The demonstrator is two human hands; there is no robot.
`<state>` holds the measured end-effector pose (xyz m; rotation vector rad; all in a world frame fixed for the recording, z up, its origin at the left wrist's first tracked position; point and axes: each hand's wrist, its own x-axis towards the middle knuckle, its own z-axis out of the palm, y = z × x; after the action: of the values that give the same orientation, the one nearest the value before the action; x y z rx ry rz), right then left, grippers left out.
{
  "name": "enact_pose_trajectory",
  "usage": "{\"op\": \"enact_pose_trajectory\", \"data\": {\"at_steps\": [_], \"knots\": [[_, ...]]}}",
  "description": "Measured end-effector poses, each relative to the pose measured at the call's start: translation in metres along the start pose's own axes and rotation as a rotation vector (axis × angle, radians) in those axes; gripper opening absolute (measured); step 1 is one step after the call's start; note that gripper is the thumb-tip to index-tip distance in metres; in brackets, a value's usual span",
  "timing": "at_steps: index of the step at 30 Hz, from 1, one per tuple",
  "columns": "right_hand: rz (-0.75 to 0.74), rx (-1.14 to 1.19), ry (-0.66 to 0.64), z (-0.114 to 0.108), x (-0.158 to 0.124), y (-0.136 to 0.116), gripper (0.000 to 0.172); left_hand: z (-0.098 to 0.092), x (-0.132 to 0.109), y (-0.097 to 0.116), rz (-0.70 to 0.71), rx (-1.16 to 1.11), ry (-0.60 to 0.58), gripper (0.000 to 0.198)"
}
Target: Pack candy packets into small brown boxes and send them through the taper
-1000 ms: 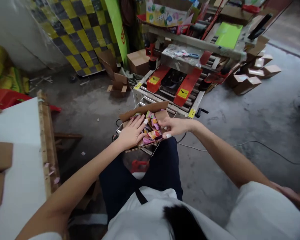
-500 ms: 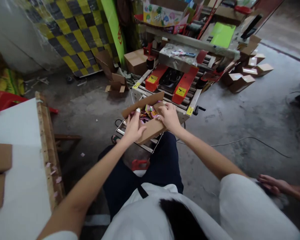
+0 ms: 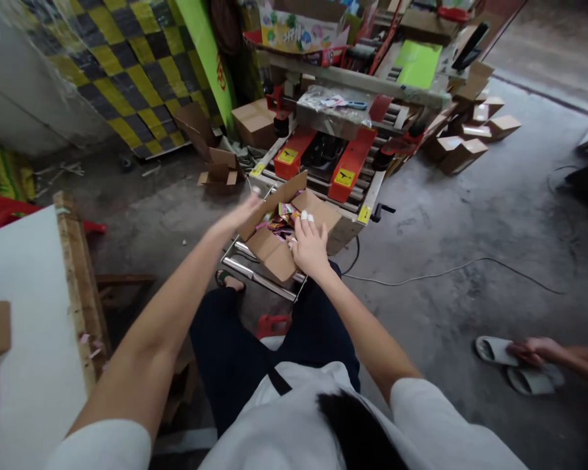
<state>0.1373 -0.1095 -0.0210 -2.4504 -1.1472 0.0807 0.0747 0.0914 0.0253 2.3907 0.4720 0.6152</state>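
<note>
Your open brown cardboard box [image 3: 271,252] of colourful packets [image 3: 283,223] sits on silver rollers [image 3: 261,279] above grey concrete [image 3: 421,235]; right grip [image 3: 310,248] apart, left grip [image 3: 241,212] unclear, blurred.

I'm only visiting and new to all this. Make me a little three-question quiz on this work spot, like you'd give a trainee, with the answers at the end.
1. Multiple choice: what lies inside the open cardboard box?
A) glass bottles
B) colourful packets
C) metal tools

2. True or false: the person's right hand wears a full glove.

3. Fill in the blank: just below the box, shiny metal ____ show.

Key:
1. B
2. False; only white coverings show at some fingertips, and the rest is bare.
3. rollers
</note>
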Motion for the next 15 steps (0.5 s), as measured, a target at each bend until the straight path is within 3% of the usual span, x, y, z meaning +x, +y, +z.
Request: {"op": "enact_pose_trajectory", "data": {"at_steps": [3,5,8,10,13,15], "knots": [[-0.013,0.03,0.049,0.001,0.008,0.014,0.075,0.032,-0.004,0.002,0.003,0.022,-0.373,0.062],[-0.03,0.025,0.061,-0.001,0.014,0.024,0.08,0.042,-0.017,0.012,-0.024,0.116,-0.555,0.062],[-0.088,-0.036,-0.002,-0.007,0.017,0.028,0.078,0.041,-0.03,0.027,-0.114,0.294,-0.595,0.061],[-0.15,-0.085,-0.068,-0.011,0.011,0.018,0.085,0.038,-0.029,0.028,-0.151,0.329,-0.62,0.061],[-0.274,-0.129,-0.14,-0.011,-0.005,-0.008,0.117,0.04,-0.021,0.017,-0.131,0.175,-0.638,0.06],[-0.338,-0.146,-0.154,-0.01,-0.013,-0.02,0.125,0.044,-0.022,0.01,-0.087,0.013,-0.581,0.057]]}}
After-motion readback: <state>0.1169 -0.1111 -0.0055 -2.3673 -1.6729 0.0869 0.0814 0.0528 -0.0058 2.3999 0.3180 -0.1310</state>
